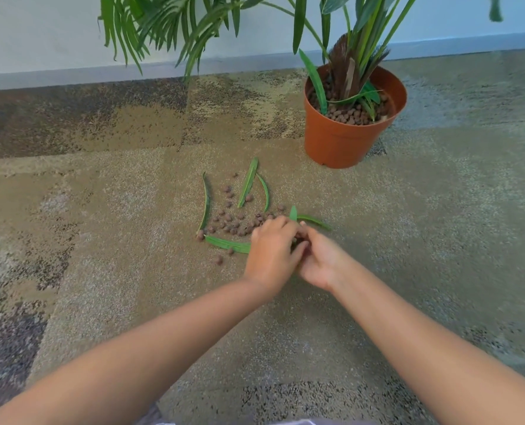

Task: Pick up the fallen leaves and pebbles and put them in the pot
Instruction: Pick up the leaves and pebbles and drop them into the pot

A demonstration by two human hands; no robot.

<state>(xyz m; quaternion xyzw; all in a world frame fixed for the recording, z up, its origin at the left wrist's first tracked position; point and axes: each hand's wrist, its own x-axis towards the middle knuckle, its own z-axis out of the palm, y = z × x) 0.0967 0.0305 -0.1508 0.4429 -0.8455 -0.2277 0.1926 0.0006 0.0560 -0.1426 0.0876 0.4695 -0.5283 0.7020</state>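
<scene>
Head view, hands: my left hand (270,250) and right hand (319,259) touch at the pebble patch's 5 o'clock edge; fingers curled together, whether they grip anything I cannot tell.
Pebbles (233,223): scattered on the carpet (102,240), small, round and hard; I judge them light and prone to roll, best scooped into a cupped palm.
Leaves (248,182): thin and limp among the pebbles; pinch mid-blade.
Pot (347,139): upright at 1 o'clock, well apart from the spill.

Bare carpet (347,191) between pebbles (233,222) and pot (344,139), fronds (169,26) overhanging rear-left, stems crowding pot mouth
</scene>
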